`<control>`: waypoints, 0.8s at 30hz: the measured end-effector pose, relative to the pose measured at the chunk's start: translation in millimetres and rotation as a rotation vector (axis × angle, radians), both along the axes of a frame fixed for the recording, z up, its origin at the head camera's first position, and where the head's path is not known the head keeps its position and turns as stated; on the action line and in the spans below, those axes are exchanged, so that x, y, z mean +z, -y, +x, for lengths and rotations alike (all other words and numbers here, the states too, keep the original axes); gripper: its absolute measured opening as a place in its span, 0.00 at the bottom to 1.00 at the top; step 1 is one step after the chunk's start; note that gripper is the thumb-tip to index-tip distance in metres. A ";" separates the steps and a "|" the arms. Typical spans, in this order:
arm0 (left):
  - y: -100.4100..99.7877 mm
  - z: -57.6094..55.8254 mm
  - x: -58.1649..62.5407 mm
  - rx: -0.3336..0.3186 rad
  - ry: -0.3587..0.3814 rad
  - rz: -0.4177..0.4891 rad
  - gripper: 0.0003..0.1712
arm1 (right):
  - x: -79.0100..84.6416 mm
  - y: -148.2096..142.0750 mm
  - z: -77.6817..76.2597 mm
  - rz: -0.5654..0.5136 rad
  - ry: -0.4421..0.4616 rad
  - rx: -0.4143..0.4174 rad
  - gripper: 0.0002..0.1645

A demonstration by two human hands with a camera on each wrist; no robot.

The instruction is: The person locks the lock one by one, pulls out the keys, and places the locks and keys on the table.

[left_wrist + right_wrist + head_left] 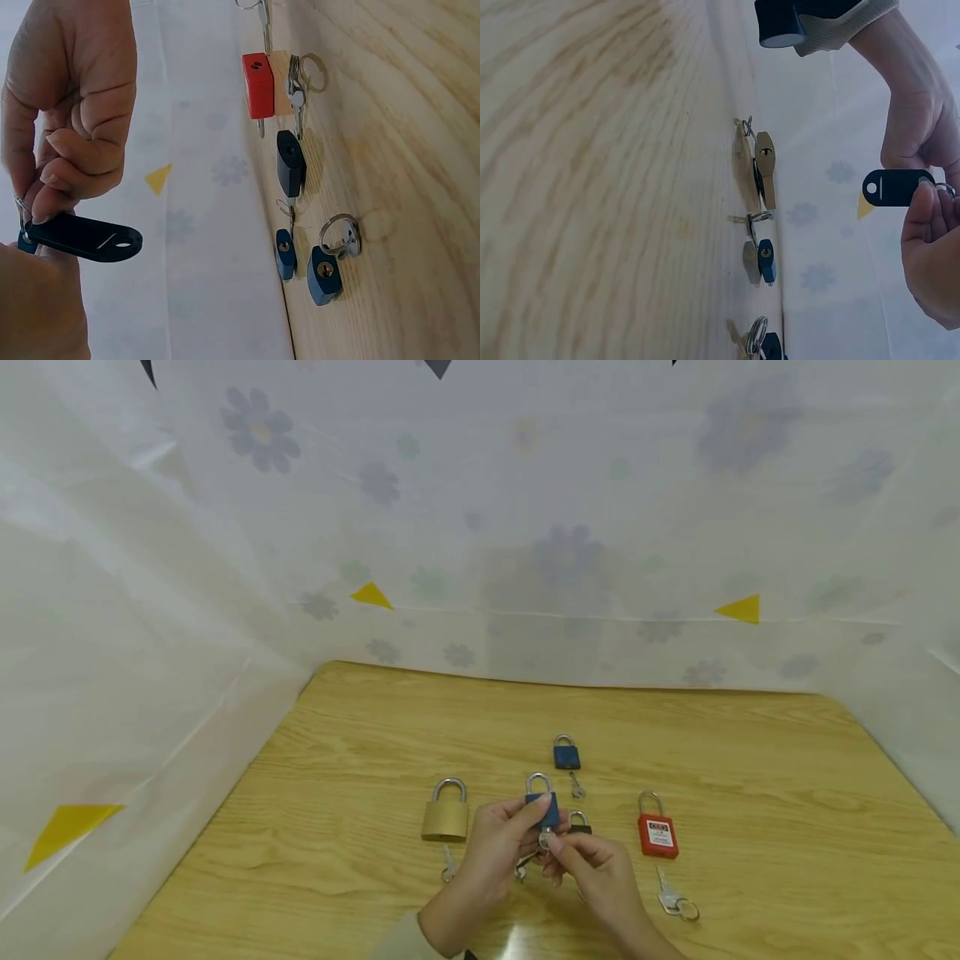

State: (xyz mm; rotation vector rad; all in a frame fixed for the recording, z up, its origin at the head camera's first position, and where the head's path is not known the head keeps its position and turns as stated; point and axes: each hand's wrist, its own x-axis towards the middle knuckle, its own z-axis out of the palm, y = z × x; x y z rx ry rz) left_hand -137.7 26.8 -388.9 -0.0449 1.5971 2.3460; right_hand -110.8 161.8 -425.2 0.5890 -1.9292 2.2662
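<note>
A blue padlock (551, 814) with a silver shackle is held upright in my left hand (487, 843), the thumb across its front. Just below it, my right hand (603, 872) pinches a small silver key (546, 839) right at the padlock's underside. A black key tag (90, 237) hangs out beyond the fingers in the left wrist view, and the right wrist view shows the same tag (892, 187) beside the fingertips. Both hands are raised above the table. Fingers hide most of the key.
On the wooden table (337, 743) stand a brass padlock (445, 820), another blue padlock (566, 757), a red padlock (657, 837) and a partly hidden black padlock (579, 828). Keys lie near them, including one with a ring (687, 908). White flowered sheeting (450, 527) encloses the table.
</note>
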 end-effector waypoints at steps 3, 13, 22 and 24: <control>-0.8 0.3 -0.6 0.009 -0.004 0.000 0.21 | -0.2 0.8 0.8 0.000 0.008 -0.015 0.16; -1.1 0.9 -1.4 0.024 0.002 0.027 0.21 | -2.9 4.4 3.7 0.005 0.019 -0.058 0.18; -1.4 -0.7 -2.6 0.030 0.022 0.034 0.22 | -4.7 5.1 3.6 -0.018 -0.009 -0.041 0.19; -1.2 -0.8 -2.4 0.029 0.023 0.035 0.22 | -5.1 5.4 4.1 -0.025 -0.015 -0.036 0.19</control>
